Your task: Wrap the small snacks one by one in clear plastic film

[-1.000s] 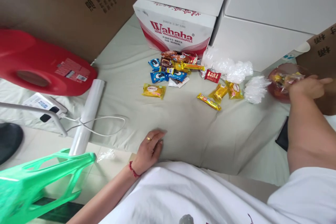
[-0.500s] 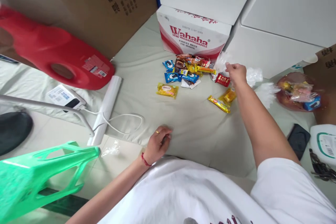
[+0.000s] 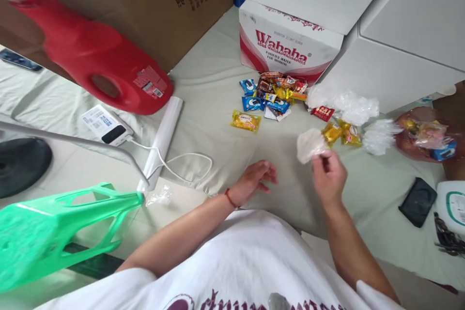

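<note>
Pale green cloth [image 3: 214,138] beneath wrapped snacks [image 3: 278,105], clear plastic bags [image 3: 341,101], a Wahaha box [image 3: 286,48], a red bottle [image 3: 116,60]

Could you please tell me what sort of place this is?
Probably a corner of a room in a home, though it could be a storeroom. A green stool stands by a cloth-covered surface, where a red jug and wrapped snacks lie.

Pale tiled floor [image 3: 90,168], green stool [image 3: 32,232], white units [image 3: 417,14], perhaps drawers.
</note>
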{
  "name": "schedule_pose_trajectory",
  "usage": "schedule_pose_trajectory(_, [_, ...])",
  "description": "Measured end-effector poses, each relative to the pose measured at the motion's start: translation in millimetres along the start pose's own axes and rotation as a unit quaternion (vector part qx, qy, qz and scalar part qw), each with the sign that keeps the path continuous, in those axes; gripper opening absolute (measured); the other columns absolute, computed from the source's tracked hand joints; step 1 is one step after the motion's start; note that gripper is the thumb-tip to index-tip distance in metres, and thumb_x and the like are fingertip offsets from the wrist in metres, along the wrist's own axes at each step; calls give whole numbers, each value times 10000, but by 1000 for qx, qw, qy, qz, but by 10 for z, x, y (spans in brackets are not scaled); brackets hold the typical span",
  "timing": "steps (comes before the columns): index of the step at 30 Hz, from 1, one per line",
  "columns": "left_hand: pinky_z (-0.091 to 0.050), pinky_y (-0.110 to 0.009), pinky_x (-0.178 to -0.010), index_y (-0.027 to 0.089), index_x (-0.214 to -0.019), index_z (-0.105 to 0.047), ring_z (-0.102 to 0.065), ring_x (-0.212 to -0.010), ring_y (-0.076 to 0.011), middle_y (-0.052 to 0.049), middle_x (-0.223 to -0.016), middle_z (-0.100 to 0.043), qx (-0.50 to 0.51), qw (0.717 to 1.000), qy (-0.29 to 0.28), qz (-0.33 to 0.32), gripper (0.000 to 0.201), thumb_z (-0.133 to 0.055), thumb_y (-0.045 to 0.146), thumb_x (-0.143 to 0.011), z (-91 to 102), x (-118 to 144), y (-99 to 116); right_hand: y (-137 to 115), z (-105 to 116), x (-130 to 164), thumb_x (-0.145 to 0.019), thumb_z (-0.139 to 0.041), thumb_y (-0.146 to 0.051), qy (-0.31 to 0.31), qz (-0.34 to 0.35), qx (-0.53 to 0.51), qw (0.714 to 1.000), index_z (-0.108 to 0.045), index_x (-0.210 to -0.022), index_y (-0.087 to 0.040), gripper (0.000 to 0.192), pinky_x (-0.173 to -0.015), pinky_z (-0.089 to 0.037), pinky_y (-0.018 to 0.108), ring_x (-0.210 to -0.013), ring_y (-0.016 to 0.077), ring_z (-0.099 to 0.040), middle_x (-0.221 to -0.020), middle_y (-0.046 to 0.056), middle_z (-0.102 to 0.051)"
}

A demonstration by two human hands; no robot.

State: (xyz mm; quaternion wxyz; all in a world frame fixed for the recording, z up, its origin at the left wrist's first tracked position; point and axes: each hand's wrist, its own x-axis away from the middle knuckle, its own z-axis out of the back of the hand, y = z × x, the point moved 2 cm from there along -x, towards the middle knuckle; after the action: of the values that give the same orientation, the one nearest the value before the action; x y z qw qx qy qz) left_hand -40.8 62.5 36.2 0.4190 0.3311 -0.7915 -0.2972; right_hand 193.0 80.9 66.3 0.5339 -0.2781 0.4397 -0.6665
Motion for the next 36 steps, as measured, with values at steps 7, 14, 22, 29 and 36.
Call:
schedule_pose_trajectory(7, [-518, -259, -665, 185, -841, -608, -603, -761, -143, -10, -841, -642, 77, 995, 63, -15, 472, -902, 507, -660, -219, -431, -1, -2, -266, 689, -955, -615, -322, -31, 136, 48, 989, -670, -934, -261, 85, -737, -509, 345, -776, 199, -609, -858, 40, -663])
schedule_pose_trajectory(14, [-439, -238, -628, 203, -770, -564, -474, -666, -112, 35, -717, -520, -46, 979, 146, -132, 378, -794, 503, -787, -98, -315, -20, 270, -211, 447, -889, -569, -750, -57, -202, -281, 937, -661, -1139, -272, 547, -646, -520, 306, -817, 194, -627, -987, 40, -680])
schedule_pose_trajectory(22, [-440, -233, -596, 231, -865, -539, -511, -680, -126, 33, -769, -547, -22, 962, 228, -149, 323, -746, 462, -776, -11, -310, 3, 223, -278, 317, -867, -672, -615, 8, -58, -44, 997, -686, -1107, -216, 466, -837, -543, 405, -943, 240, -613, -1049, 96, -678])
schedule_pose_trajectory(29, [-367, -220, -572, 204, -827, -594, -457, -606, -92, 60, -685, -531, -106, 959, 203, -166, 320, -813, 419, -738, -79, -274, 30, -14, -441, 380, -843, -746, -499, -91, 45, -68, 993, -728, -972, -268, 265, -1070, -474, 495, -1144, 278, -605, -1099, 76, -716])
schedule_pose_trajectory(36, [-235, -208, -459, 159, -748, -630, -378, -493, -43, 57, -637, -546, -35, 997, 62, -7, 494, -966, 452, -536, 299, -315, 242, 179, -206, 246, -618, -922, -538, -136, -303, -331, 883, -611, -755, -207, 475, -381, -311, 185, -475, 65, -414, -663, -40, -562])
